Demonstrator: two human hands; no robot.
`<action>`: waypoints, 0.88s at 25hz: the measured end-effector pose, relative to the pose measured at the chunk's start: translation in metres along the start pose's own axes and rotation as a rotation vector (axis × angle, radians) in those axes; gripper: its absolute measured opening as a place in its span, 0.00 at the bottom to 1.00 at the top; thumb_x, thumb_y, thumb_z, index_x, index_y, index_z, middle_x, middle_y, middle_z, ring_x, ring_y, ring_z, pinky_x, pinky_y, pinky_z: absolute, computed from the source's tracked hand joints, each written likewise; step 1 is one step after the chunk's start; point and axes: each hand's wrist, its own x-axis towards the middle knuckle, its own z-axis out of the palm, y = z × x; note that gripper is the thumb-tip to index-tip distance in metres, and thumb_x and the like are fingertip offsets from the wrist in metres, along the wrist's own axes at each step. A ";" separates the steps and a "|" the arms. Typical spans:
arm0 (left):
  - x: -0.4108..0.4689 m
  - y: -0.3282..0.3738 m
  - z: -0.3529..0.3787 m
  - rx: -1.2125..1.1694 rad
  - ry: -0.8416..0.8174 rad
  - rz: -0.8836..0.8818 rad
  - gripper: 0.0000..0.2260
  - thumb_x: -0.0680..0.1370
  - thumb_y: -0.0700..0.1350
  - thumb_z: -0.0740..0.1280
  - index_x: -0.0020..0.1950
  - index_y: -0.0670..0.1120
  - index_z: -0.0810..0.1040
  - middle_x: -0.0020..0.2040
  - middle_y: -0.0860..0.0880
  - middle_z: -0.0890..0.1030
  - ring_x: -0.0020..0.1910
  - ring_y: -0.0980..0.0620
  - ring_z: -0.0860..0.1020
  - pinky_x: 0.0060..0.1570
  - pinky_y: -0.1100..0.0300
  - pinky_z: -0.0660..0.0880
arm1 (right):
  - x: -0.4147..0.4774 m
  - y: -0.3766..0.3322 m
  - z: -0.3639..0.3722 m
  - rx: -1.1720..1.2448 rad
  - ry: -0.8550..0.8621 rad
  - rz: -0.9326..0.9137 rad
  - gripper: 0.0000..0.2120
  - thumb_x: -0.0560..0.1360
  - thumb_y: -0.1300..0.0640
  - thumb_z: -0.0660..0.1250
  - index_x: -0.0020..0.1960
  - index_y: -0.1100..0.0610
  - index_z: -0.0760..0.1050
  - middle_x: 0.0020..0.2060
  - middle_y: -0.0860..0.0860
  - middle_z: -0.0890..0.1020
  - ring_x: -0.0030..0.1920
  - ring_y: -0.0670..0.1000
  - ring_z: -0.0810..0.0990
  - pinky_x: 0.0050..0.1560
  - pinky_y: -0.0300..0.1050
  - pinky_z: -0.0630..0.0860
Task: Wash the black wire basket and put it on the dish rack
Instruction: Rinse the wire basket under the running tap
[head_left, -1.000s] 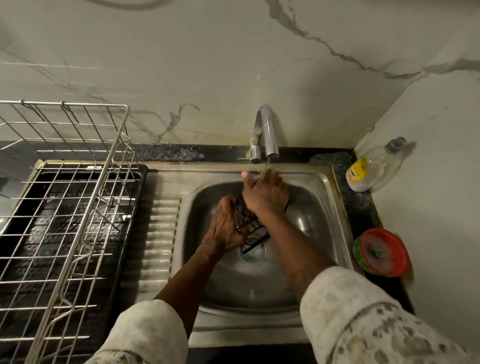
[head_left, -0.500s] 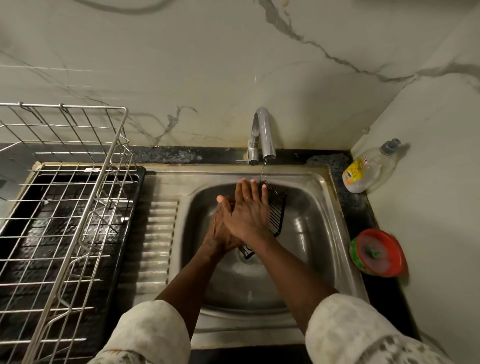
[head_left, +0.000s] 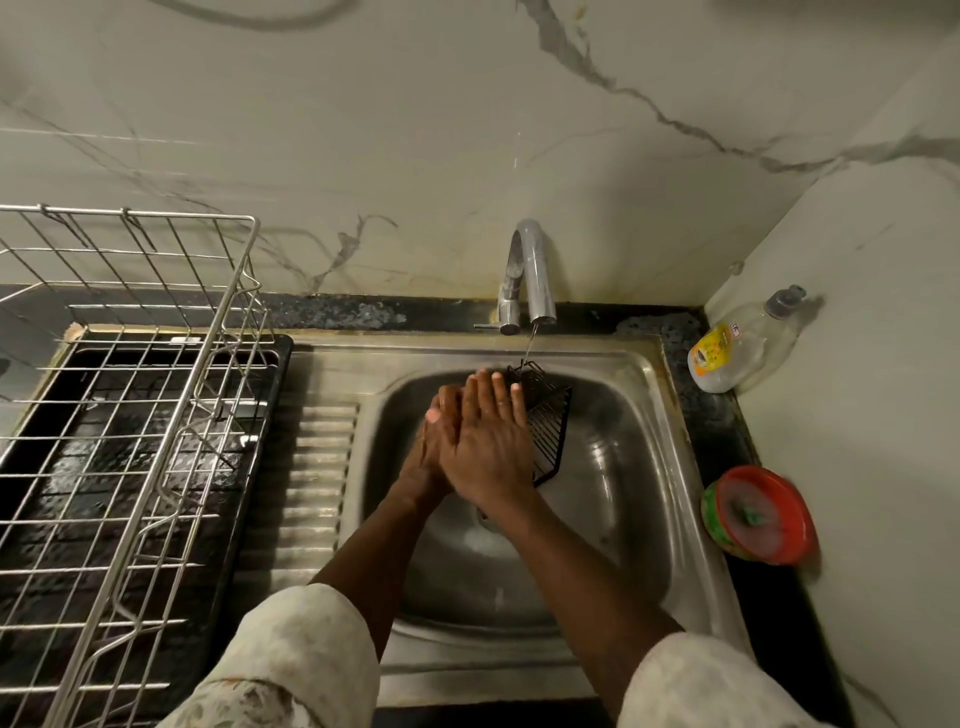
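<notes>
The black wire basket (head_left: 549, 431) stands tilted in the steel sink (head_left: 613, 519), its top corner under a thin stream from the faucet (head_left: 530, 270). My right hand (head_left: 488, 441) lies flat on the basket's left side with straight fingers and covers much of it. My left hand (head_left: 434, 441) is pressed in just left of and partly under the right hand, its visible fingers extended; its contact with the basket is hidden. The metal wire dish rack (head_left: 156, 214) stands on the counter to the left, with nothing in it.
A black drip tray (head_left: 280, 395) lies under the rack, beside the sink's ribbed drainboard (head_left: 317, 467). A clear soap bottle (head_left: 737, 348) leans in the back right corner. A green container with a red lid (head_left: 758, 514) sits right of the sink. Marble walls close the back and right.
My right hand went from curled over the basket near the spout to flat with straight fingers. The basket has turned up on edge, showing to the right of my hands.
</notes>
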 end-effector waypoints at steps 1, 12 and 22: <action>0.007 0.001 0.000 0.127 0.023 0.042 0.35 0.70 0.66 0.68 0.70 0.47 0.70 0.63 0.43 0.75 0.62 0.47 0.75 0.63 0.54 0.73 | 0.009 0.009 -0.004 0.007 -0.005 0.026 0.39 0.80 0.33 0.32 0.81 0.57 0.44 0.81 0.55 0.46 0.81 0.54 0.40 0.78 0.56 0.34; 0.018 -0.010 0.009 0.241 0.163 0.192 0.24 0.75 0.58 0.64 0.66 0.49 0.63 0.57 0.40 0.75 0.55 0.43 0.75 0.53 0.46 0.79 | 0.053 0.061 -0.055 0.255 -0.031 0.433 0.28 0.82 0.35 0.54 0.52 0.59 0.78 0.46 0.55 0.82 0.46 0.54 0.80 0.45 0.48 0.77; 0.015 -0.033 -0.002 0.319 -0.173 -0.407 0.45 0.68 0.57 0.79 0.79 0.47 0.62 0.65 0.43 0.79 0.63 0.44 0.76 0.67 0.47 0.73 | 0.029 0.044 -0.059 0.181 0.127 0.436 0.23 0.75 0.36 0.69 0.56 0.55 0.76 0.49 0.50 0.82 0.42 0.49 0.73 0.39 0.43 0.66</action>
